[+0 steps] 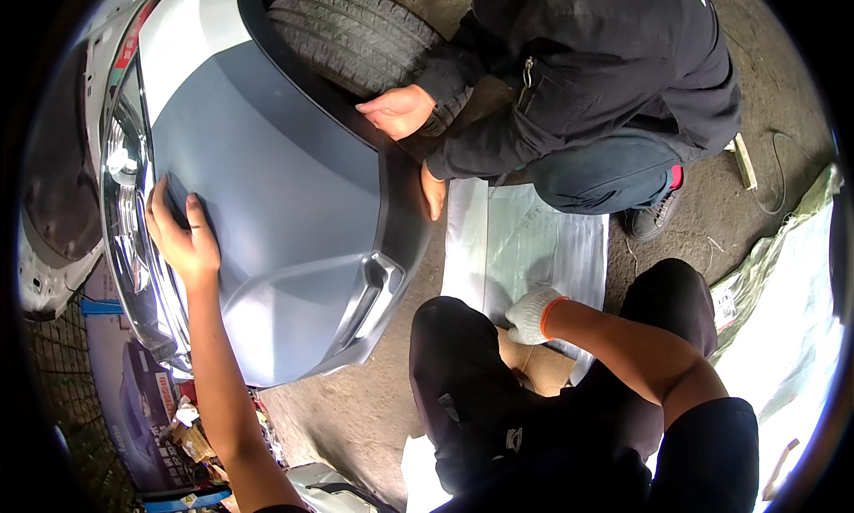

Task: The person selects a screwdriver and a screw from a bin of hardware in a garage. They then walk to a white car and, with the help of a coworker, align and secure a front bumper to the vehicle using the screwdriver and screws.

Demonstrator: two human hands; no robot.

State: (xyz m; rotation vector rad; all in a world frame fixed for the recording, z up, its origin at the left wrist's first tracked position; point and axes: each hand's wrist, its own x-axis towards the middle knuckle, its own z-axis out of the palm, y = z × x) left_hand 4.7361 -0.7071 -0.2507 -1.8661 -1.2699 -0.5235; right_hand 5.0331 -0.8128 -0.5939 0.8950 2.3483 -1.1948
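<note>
A grey car bumper (302, 157) fills the left middle, its corner curving round below a white fender (191, 24). My bare left hand (185, 233) is open, fingers spread over the bumper's edge beside the headlight (129, 184). Between my knees, my right hand (534, 319) wears a white knit glove with an orange cuff. Its fingers curl closed, and whatever they hold is hidden. Just below the glove shows brown cardboard (538, 366). Across from me a co-worker's bare hand (400, 111) is at the wheel arch edge, and their other hand (433, 193) touches the bumper's dark end.
A tyre (351, 32) stands in the wheel arch. The co-worker (587, 86), in dark clothes, squats close on the far side. Plastic sheeting (543, 237) lies on the concrete floor, with more wrapping (792, 335) at right. Boxes and clutter (191, 433) sit lower left.
</note>
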